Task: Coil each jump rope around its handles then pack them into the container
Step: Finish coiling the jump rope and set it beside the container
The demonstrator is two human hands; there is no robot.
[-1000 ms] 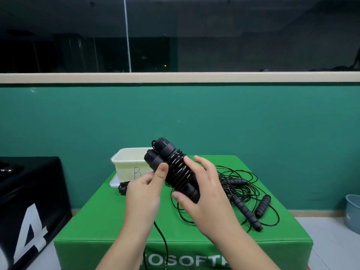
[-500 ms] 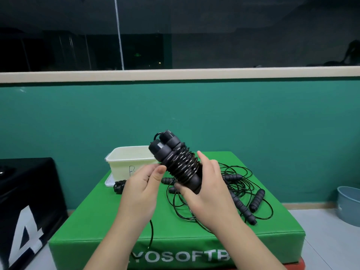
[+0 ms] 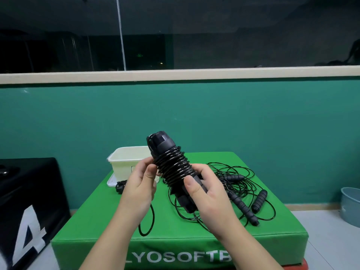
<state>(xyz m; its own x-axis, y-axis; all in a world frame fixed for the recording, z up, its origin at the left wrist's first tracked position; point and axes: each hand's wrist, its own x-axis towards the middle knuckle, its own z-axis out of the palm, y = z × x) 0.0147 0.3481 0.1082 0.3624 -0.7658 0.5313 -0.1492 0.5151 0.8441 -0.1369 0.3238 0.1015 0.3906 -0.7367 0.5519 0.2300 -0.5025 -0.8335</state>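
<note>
Black bundle: coiled jump rope (image 3: pixel 172 168), cord wound in tight turns around its two handles, held tilted in the air above the green worktop (image 3: pixel 124 221), cap ends up and to the left.
Right hand (image 3: pixel 209 199): fingers wrapped round the lower part of the handles, thumb laid across the front just below the coils.
Left hand (image 3: pixel 139 184): fingertips pinching the cord at the left edge of the coils; the fingers are curled against the bundle.
Loose tail: a length of black cord (image 3: pixel 148 221) hangs down below the left hand and loops on the worktop.
Container (image 3: pixel 126 162): cream plastic tub at the far left of the worktop, behind the left hand, sitting on a white lid; what is inside cannot be told.
Uncoiled ropes (image 3: pixel 239 188): tangle of black cord and foam handles on the right half of the worktop, partly behind the right hand.
Small black item (image 3: pixel 120 187): just beside the container's near corner, too dark to identify.
Surroundings: black box (image 3: pixel 29 201) with a white 4 at left; grey bin (image 3: pixel 350 205) at right on the floor.
</note>
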